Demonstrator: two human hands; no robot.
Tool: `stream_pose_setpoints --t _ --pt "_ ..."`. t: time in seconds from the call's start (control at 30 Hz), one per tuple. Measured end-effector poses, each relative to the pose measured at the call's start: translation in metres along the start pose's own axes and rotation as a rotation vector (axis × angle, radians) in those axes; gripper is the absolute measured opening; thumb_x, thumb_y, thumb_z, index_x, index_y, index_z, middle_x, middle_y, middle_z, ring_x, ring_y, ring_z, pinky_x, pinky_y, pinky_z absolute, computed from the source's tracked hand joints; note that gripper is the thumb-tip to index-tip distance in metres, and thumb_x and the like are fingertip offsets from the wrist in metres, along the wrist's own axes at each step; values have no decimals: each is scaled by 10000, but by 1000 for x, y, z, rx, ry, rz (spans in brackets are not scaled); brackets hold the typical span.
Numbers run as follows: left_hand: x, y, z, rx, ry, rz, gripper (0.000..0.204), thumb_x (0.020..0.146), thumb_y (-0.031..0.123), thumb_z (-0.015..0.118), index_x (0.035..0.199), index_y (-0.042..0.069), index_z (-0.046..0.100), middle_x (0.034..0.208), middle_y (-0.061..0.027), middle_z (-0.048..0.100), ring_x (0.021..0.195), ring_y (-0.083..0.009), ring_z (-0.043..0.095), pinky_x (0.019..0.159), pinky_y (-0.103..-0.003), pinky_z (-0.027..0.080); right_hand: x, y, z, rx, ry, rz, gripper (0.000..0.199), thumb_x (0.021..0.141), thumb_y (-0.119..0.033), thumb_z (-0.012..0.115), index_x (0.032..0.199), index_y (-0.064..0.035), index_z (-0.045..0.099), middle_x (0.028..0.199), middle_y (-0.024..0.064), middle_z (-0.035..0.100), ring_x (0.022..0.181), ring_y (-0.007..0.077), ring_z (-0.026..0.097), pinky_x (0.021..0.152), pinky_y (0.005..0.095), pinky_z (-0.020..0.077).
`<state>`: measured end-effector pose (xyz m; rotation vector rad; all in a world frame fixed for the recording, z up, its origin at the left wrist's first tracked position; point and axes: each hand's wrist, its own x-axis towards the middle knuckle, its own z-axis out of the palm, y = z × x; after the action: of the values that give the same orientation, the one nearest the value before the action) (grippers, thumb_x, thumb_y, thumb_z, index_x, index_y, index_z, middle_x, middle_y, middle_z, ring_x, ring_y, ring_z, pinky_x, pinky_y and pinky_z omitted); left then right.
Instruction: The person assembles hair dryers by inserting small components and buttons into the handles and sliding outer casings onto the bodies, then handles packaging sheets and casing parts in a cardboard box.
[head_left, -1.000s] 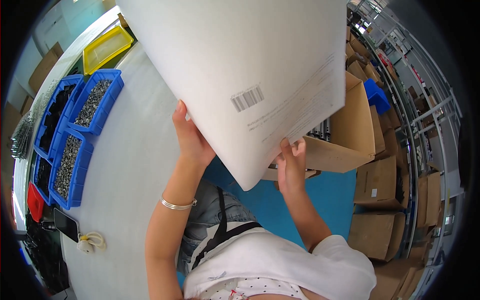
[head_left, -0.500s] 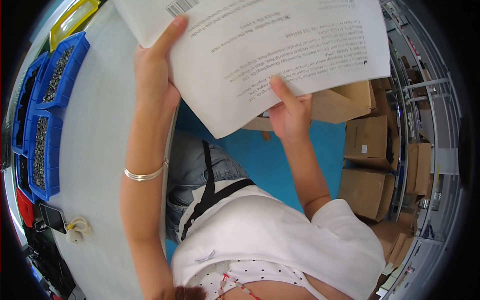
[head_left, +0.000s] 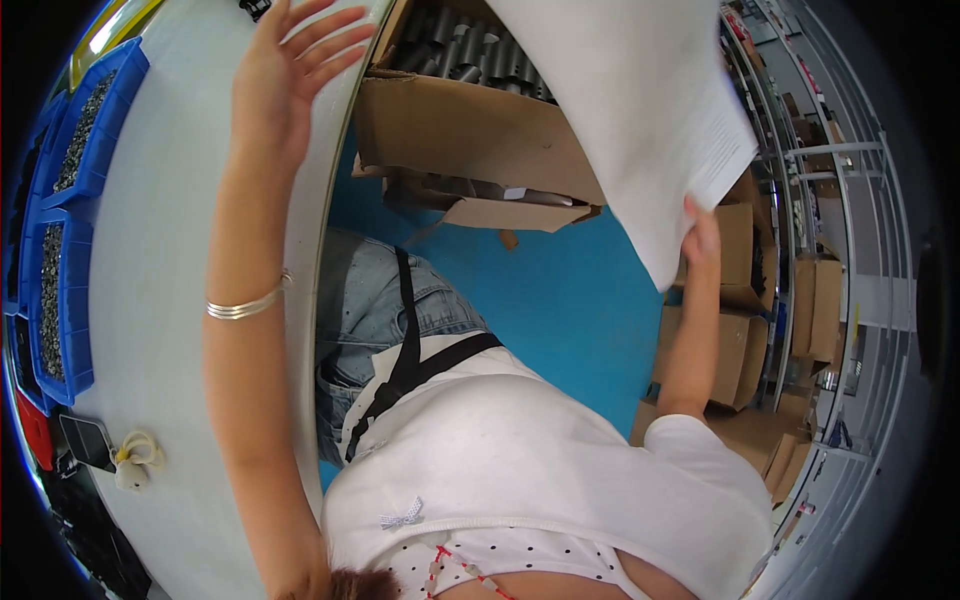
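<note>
While right hand (head_left: 703, 225) pinches the smooth white sheet (head_left: 640, 110), left hand (head_left: 285, 75) splayed wide, grip empty, above grey table (head_left: 150, 250)

matt white paper sheet (head_left: 640, 110), rough brown cardboard box (head_left: 470, 130), glossy blue plastic bins (head_left: 75, 300).

Right hand (head_left: 700, 235) gripping white sheet (head_left: 630, 110), left hand (head_left: 285, 75) spread empty over table (head_left: 150, 300), open carton (head_left: 470, 130)
</note>
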<state>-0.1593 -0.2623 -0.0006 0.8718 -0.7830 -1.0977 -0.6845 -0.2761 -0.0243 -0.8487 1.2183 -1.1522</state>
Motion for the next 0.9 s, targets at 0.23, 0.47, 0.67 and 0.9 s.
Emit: stream_pose_setpoints --t 0.23,0.47,0.67,0.9 --pt "-5 -35 -5 24 59 -232 370 954 269 395 1118 -24 551 1017 -159 651 905 -205 644 811 -284 501 -156 136 -143 -100 201 902 526 829 -49 639 1314 -6 441 1251 150 555 1137 276 556 965 417 461" --pt "-2 -44 -14 12 1 -195 370 964 235 408 1164 -54 524 1047 -171 616 959 -227 631 887 -311 505 -205 194 -163 -65 450 796 429 814 -35 668 1213 14 519 1106 143 610 996 262 610 886 377 500" --pt "0 -45 -25 -69 -10 -178 365 955 213 441 1159 -80 513 1040 -191 604 978 -249 622 908 -327 510 -122 173 -145 -104 444 587 362 786 -46 652 1121 46 549 981 150 636 816 232 646 686 333 550" --pt "-1 -47 -25 -59 -19 -179 338 956 207 460 1139 -68 534 1001 -184 612 949 -242 626 866 -314 519 -74 154 -38 136 474 226 277 761 80 575 1024 127 500 1053 211 575 941 295 619 801 358 558"
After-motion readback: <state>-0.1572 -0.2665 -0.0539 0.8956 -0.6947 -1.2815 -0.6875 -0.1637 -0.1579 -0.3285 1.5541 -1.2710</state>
